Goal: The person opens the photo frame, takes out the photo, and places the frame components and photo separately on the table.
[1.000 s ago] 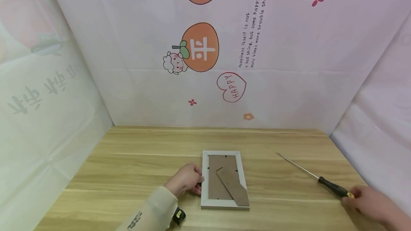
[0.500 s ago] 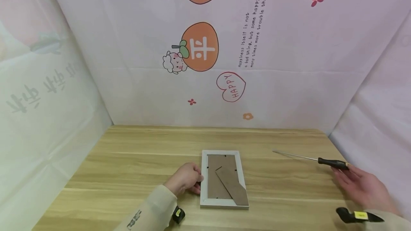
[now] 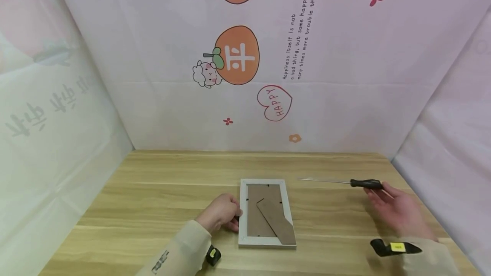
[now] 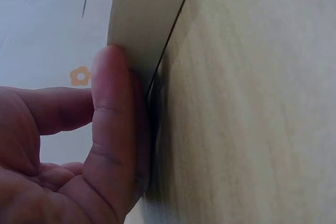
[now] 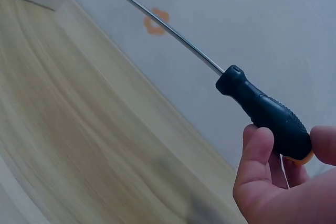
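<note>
A white picture frame [image 3: 267,242] lies back side up on the wooden table, its brown backing board [image 3: 264,193] and slanted stand leg [image 3: 281,227] showing. My left hand [image 3: 222,213] grips the frame's left edge. From the left wrist view, its fingers [image 4: 111,103] meet the frame's side [image 4: 144,19] close to the tabletop. Over the table to the right, my right hand [image 3: 397,208] holds a screwdriver [image 3: 366,184] by the end of its black handle. The long metal shaft [image 5: 168,27] points left toward the frame, its tip apart from it.
The wooden table [image 3: 165,182] reaches back to a white printed cloth [image 3: 172,110]. More cloth hangs at the left and right. Black straps sit at both wrists, the left strap [image 3: 213,255] near the table and the right strap [image 3: 395,248] by the cuff.
My right hand has lifted the screwdriver and carried it left toward the frame, its shaft turning from slanted to nearly level in view. The left hand and the frame stay put.
</note>
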A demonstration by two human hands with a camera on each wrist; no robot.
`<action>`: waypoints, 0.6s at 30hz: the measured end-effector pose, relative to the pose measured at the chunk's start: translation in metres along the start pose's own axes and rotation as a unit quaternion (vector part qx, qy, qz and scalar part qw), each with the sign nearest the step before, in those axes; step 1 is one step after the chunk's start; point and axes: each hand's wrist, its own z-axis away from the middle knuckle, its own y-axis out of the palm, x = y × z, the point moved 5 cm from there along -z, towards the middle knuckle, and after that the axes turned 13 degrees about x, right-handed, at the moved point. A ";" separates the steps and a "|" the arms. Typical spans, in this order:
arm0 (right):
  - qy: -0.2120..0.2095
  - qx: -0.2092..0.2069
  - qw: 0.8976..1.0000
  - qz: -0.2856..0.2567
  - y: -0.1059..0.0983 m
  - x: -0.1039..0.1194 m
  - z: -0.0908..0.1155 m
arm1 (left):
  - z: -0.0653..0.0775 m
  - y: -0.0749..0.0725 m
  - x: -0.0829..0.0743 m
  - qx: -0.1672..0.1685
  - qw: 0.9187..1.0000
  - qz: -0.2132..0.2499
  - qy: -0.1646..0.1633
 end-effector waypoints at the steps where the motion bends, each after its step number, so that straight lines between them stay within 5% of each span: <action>1: 0.002 0.010 1.000 0.021 0.005 -0.005 -0.004 | 0.001 0.000 -0.001 0.000 1.000 0.000 0.000; 8: 0.033 0.064 0.984 0.164 0.035 -0.046 -0.025 | 0.003 0.000 -0.001 0.000 1.000 -0.003 0.001; 18: 0.028 -0.023 0.944 0.329 0.064 -0.081 -0.038 | 0.000 0.000 -0.001 -0.002 1.000 -0.001 0.000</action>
